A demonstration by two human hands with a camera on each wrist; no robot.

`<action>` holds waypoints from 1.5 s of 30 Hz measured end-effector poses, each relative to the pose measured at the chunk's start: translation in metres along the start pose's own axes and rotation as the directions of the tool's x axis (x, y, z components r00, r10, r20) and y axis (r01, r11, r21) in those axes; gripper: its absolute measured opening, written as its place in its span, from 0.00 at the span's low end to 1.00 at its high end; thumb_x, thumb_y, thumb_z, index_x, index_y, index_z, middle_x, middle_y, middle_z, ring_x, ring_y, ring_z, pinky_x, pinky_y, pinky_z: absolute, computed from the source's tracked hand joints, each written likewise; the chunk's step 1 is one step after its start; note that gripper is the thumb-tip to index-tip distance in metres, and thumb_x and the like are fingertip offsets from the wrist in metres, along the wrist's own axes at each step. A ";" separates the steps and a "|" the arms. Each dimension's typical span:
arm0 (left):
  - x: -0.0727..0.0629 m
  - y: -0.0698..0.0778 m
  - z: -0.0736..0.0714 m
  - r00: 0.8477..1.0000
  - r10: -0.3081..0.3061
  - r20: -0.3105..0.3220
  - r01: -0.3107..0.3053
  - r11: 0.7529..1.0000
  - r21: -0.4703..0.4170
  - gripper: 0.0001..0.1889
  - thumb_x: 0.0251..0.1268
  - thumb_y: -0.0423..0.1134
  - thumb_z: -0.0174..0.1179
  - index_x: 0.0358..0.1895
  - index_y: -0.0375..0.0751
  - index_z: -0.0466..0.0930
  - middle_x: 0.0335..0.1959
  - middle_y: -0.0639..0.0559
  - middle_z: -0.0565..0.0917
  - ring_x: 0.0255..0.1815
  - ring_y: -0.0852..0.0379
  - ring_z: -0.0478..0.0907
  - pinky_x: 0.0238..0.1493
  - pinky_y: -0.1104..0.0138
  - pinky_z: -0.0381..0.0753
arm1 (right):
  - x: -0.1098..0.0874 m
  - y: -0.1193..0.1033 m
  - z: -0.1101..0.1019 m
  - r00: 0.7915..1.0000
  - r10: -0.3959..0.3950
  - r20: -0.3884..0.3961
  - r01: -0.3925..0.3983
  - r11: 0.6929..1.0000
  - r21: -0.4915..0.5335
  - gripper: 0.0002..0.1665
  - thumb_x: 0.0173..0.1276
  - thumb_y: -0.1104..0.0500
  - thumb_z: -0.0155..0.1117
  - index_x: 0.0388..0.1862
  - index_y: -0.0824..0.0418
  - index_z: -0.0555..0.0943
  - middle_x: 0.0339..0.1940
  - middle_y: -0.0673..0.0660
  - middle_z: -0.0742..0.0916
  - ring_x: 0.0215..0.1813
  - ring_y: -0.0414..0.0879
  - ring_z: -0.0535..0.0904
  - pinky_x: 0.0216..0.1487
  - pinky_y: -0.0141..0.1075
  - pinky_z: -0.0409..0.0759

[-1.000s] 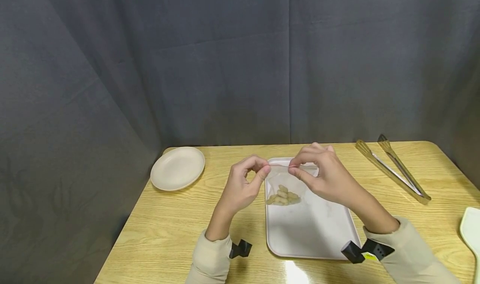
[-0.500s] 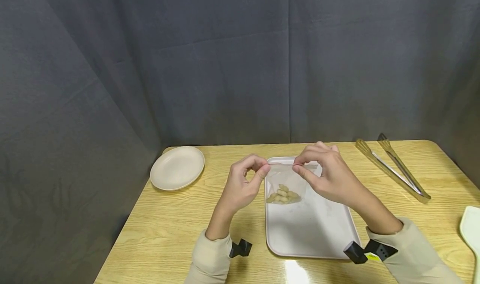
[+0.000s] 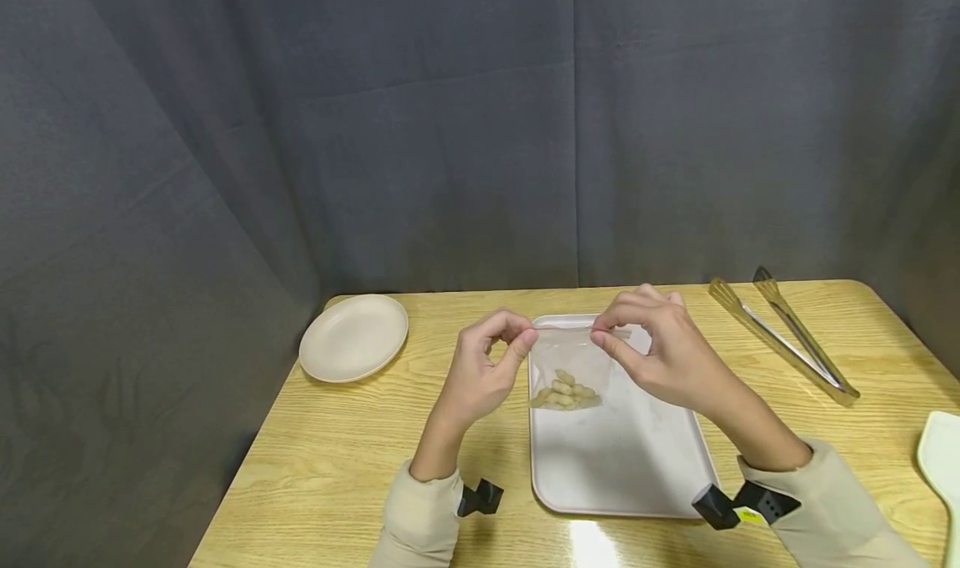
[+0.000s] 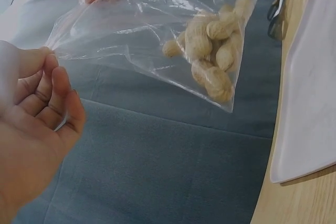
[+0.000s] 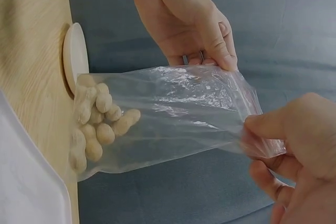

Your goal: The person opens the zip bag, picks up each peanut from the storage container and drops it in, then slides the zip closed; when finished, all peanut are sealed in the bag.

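Note:
A clear zip bag [image 5: 178, 119] hangs by its top edge above the white tray [image 3: 622, 459]. Several unshelled peanuts [image 4: 215, 45] lie gathered at its bottom. With thumb and forefinger, my left hand [image 3: 483, 372] pinches the bag's top left corner. My right hand [image 3: 663, 351] pinches the same top edge farther right, with a short stretch of the edge sticking out beyond its fingers. In the right wrist view the top strip runs between both hands and looks flat, but whether the zip is fully sealed I cannot tell.
A round cream plate [image 3: 354, 339] sits at the table's back left corner. Metal tongs [image 3: 791, 343] lie spread on the right, and a white flat-headed utensil [image 3: 941, 459] is partly in view at the right edge. A dark curtain [image 3: 450, 134] hangs behind the wooden table [image 3: 322, 468].
My right hand has slid to the right along the bag's top edge, widening the gap between the hands. My left hand keeps its pinch on the corner.

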State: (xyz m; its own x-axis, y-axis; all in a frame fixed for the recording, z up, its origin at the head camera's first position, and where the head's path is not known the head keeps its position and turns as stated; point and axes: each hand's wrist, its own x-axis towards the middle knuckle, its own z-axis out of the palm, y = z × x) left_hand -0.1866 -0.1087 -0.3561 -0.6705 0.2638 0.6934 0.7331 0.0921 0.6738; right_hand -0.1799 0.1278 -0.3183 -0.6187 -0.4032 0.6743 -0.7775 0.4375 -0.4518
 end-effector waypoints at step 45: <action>0.001 0.001 0.004 1.000 -0.007 0.015 0.007 1.000 -0.018 0.03 0.69 0.25 0.57 0.36 0.30 0.79 0.26 0.45 0.77 0.29 0.57 0.71 0.33 0.67 0.74 | 0.030 -0.015 0.025 0.987 -0.086 0.135 0.093 0.995 -0.047 0.07 0.59 0.65 0.72 0.28 0.52 0.86 0.30 0.39 0.84 0.35 0.41 0.70 0.39 0.44 0.56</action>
State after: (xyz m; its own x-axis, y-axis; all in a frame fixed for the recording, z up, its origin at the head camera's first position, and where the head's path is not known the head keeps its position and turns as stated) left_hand -0.1861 -0.1040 -0.3557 -0.6735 0.2777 0.6851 0.7264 0.0765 0.6830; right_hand -0.1896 0.0887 -0.3053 -0.5590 -0.5441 0.6256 -0.8255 0.4356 -0.3588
